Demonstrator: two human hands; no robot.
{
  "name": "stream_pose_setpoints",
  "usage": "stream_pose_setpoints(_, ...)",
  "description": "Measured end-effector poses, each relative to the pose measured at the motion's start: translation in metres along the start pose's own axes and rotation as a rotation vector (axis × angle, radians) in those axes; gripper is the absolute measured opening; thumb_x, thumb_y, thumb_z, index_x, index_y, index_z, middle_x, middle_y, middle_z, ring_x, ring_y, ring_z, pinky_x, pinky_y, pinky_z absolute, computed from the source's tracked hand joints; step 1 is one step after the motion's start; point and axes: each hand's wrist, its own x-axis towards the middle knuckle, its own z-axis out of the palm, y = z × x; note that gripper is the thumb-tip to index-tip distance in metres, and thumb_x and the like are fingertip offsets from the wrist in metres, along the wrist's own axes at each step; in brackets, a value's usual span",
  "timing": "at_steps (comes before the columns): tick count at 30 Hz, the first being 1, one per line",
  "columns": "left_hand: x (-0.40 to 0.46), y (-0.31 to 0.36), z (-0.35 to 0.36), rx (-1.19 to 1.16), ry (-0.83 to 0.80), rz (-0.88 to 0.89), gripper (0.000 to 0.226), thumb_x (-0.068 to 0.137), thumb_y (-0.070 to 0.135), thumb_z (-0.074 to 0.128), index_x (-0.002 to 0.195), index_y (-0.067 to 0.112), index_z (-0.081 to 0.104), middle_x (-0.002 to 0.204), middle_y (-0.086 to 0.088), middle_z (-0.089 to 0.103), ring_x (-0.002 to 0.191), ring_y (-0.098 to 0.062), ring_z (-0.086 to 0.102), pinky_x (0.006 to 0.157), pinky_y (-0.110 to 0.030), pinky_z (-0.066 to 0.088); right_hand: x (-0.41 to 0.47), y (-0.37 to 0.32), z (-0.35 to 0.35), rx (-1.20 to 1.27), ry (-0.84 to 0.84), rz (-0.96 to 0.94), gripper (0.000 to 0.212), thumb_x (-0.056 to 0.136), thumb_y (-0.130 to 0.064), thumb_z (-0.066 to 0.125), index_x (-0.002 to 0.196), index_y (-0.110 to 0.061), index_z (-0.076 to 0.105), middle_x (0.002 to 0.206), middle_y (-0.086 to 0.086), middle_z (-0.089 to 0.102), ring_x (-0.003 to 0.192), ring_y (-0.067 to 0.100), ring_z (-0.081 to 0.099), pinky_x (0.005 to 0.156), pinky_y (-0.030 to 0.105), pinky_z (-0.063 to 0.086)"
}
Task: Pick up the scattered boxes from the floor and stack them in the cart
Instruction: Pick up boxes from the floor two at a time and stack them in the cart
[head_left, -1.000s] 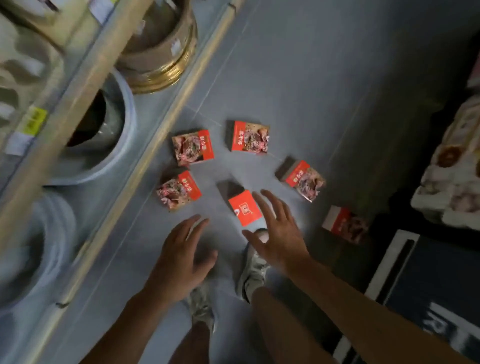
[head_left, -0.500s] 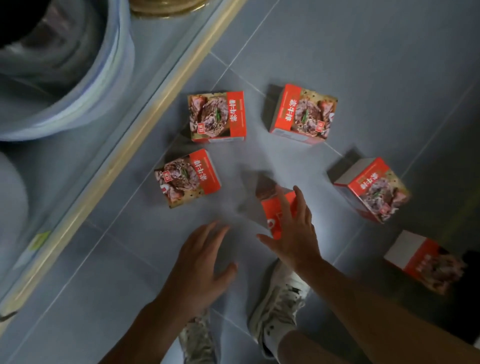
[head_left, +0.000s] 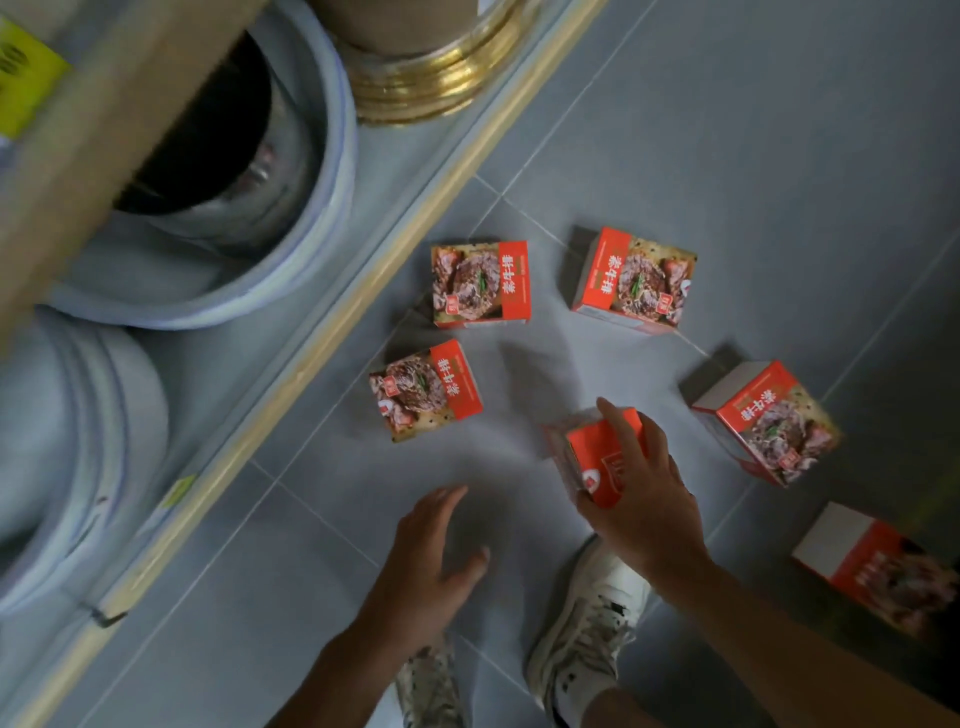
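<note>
The right hand (head_left: 641, 493) grips a red box (head_left: 597, 462) from above, with the fingers curled over its top and the thumb on the near side. This box stands on the grey tiled floor (head_left: 727, 156), just ahead of a white shoe (head_left: 587, 623); I cannot tell if it is already lifted a little. The left hand (head_left: 431, 566) is beside it on the left, above the floor, with fingers relaxed and spread, and it holds nothing.

Five other boxes lie around on the floor, well apart from each other. One box (head_left: 480, 283) with a meat picture lies flat near the shelf edge (head_left: 363, 312), and a second one (head_left: 423, 392) lies just below it, a little turned. A third (head_left: 636, 280) lies further to the right. A fourth (head_left: 769, 423) sits to the right of the gripped box, tilted so its white side shows. The fifth (head_left: 878, 566) lies at the right border, in shadow.

On the low shelf at left there are two white buckets (head_left: 291, 249) (head_left: 78, 457) and a roll with gold rings (head_left: 431, 88). The second shoe (head_left: 428, 686) shows under the left forearm
</note>
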Motion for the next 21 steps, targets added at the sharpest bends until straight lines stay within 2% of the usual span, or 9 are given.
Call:
stream_pose_setpoints(2,0.009,-0.001,-0.008,-0.099,0.037,-0.115,0.069,0.085,0.045,0.071,0.145,0.029,0.041,0.146,0.01,0.041,0.139,-0.01,0.037,0.113,-0.023,0.03,-0.001,-0.009,-0.016,0.001,-0.006,-0.053,0.105,0.076,-0.044,0.084,0.152,-0.051,0.013,0.155,-0.006,0.025,0.125,0.032,0.054,0.09,0.053,0.056)
stream_pose_setpoints(4,0.024,-0.004,-0.016,-0.25,0.089,-0.255,0.067,0.086,0.027,0.077,0.144,0.024,0.044,0.146,0.005,0.044,0.137,-0.015,0.042,0.109,-0.027,0.036,0.002,-0.014,-0.029,-0.011,-0.014,-0.12,0.107,0.073,-0.043,0.087,0.151,-0.048,0.014,0.155,-0.005,0.027,0.122,0.032,0.056,0.085,0.049,0.058)
stream_pose_setpoints(6,0.047,-0.013,-0.021,-0.376,0.152,-0.346,0.072,0.081,0.027,0.082,0.143,0.022,0.044,0.146,0.0,0.047,0.13,-0.016,0.047,0.1,-0.028,0.041,0.012,-0.017,-0.038,-0.015,-0.007,-0.167,0.108,0.07,-0.041,0.089,0.151,-0.046,0.018,0.155,-0.005,0.029,0.119,0.032,0.058,0.08,0.046,0.06)
stream_pose_setpoints(9,0.086,-0.026,-0.024,-0.51,0.27,-0.417,0.089,0.068,0.044,0.083,0.142,0.024,0.039,0.145,-0.004,0.047,0.123,-0.019,0.051,0.087,-0.029,0.045,0.031,-0.016,-0.041,-0.018,0.012,-0.221,0.111,0.067,-0.04,0.091,0.149,-0.047,0.018,0.153,-0.005,0.031,0.117,0.033,0.06,0.078,0.045,0.062)
stream_pose_setpoints(12,0.125,-0.038,-0.019,-0.622,0.353,-0.477,0.085,0.082,0.028,0.082,0.147,0.013,0.03,0.133,-0.001,0.054,0.11,-0.016,0.056,0.072,-0.018,0.045,0.052,-0.01,-0.039,-0.007,0.051,-0.246,0.113,0.064,-0.038,0.093,0.151,-0.046,0.022,0.153,-0.006,0.034,0.114,0.033,0.062,0.078,0.046,0.062)
stream_pose_setpoints(15,0.16,-0.057,-0.012,-0.687,0.439,-0.485,0.083,0.075,0.027,0.086,0.142,0.013,0.039,0.128,0.0,0.063,0.102,-0.012,0.063,0.079,-0.02,0.049,0.07,-0.002,-0.033,0.023,0.097,-0.291,0.112,0.062,-0.037,0.095,0.153,-0.041,0.028,0.153,-0.005,0.037,0.111,0.032,0.064,0.081,0.045,0.062)
stream_pose_setpoints(17,0.176,-0.072,-0.006,-0.688,0.465,-0.48,0.07,0.07,0.031,0.09,0.128,0.02,0.052,0.112,0.006,0.068,0.096,-0.007,0.066,0.079,-0.022,0.053,0.079,0.004,-0.028,0.035,0.114,-0.326,0.111,0.062,-0.035,0.095,0.153,-0.039,0.031,0.153,-0.004,0.038,0.111,0.031,0.064,0.08,0.046,0.062)
stream_pose_setpoints(19,0.191,-0.092,0.002,-0.636,0.525,-0.481,0.071,0.061,0.051,0.092,0.12,0.028,0.062,0.111,0.011,0.069,0.1,-0.011,0.068,0.091,-0.034,0.055,0.084,0.011,-0.023,0.046,0.114,-0.336,0.111,0.063,-0.034,0.095,0.153,-0.04,0.03,0.152,-0.005,0.038,0.111,0.029,0.064,0.08,0.043,0.062)
stream_pose_setpoints(21,0.207,-0.13,0.015,-0.571,0.569,-0.478,0.091,0.045,0.074,0.089,0.125,0.042,0.058,0.126,0.008,0.065,0.113,-0.017,0.065,0.104,-0.05,0.048,0.085,0.016,-0.018,0.053,0.109,-0.335,0.112,0.064,-0.035,0.094,0.153,-0.043,0.027,0.153,-0.007,0.037,0.113,0.027,0.063,0.08,0.043,0.062)
